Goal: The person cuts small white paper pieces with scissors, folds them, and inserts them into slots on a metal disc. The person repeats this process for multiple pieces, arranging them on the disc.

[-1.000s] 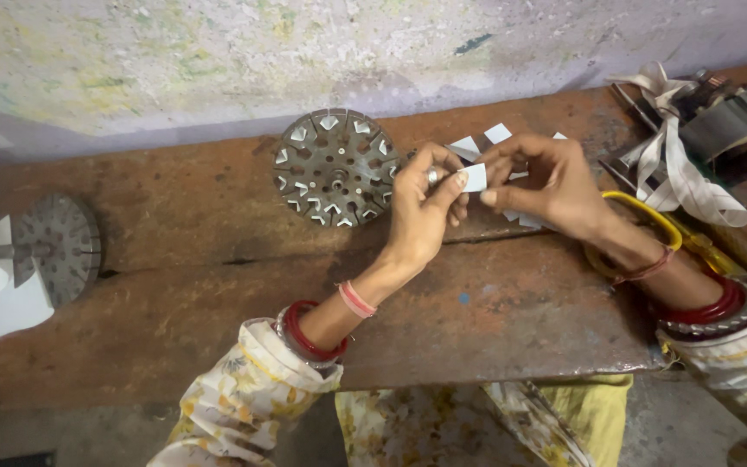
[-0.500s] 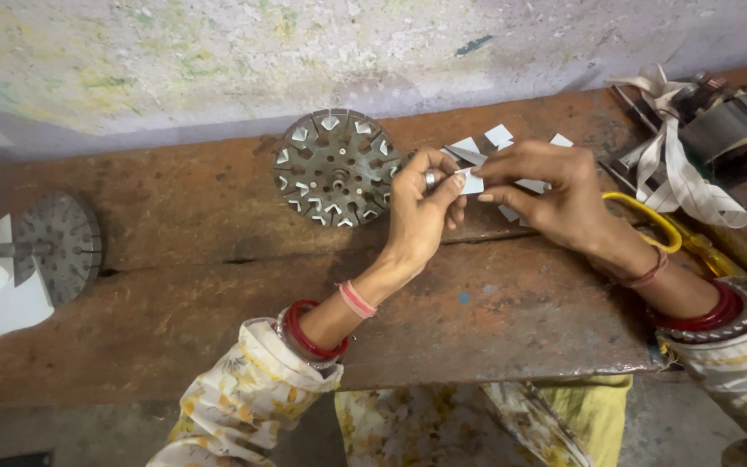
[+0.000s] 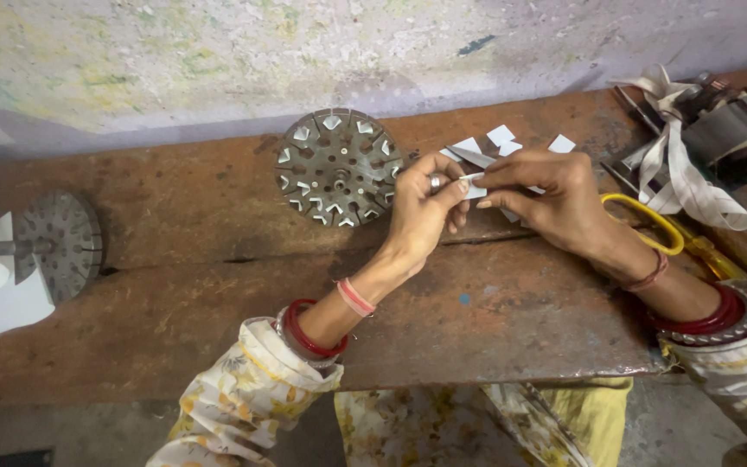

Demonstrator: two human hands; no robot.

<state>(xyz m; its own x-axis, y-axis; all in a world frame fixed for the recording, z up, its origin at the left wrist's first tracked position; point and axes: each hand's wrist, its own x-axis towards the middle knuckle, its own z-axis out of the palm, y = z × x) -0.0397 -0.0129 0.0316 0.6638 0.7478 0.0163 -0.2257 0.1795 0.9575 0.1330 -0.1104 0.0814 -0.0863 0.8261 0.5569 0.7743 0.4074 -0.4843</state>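
Both hands meeting over the middle of a worn, rust-brown wooden bench (image 3: 218, 285), left hand (image 3: 421, 212) and right hand (image 3: 555, 199) pinching between them one small white paper slip (image 3: 475, 183). Left thumb and forefinger closed on the slip's near end, ring showing on one finger; right fingertips (image 3: 488, 182) pressed together on its other end, seemingly to keep the piece taut and flat while being folded or creased, though the exact shape hidden by the fingers. Just behind the hands, a loose scatter of more white paper pieces (image 3: 501, 137), kept within easy reach. Left of the hands and close by, a round slotted metal core (image 3: 339, 167) lying flat, several slots already lined with white paper, others bare. Under the right wrist, yellow-handled scissors (image 3: 650, 227), partly covered by the forearm. At far right, a wound motor part wrapped with white cloth tape (image 3: 693, 177). At far left, a second slotted disc on a shaft (image 3: 55, 245) beside something white, cut off by the frame. Behind the bench, a pale, stained plaster wall (image 3: 218, 60); below its front edge, a grey floor and floral clothing.
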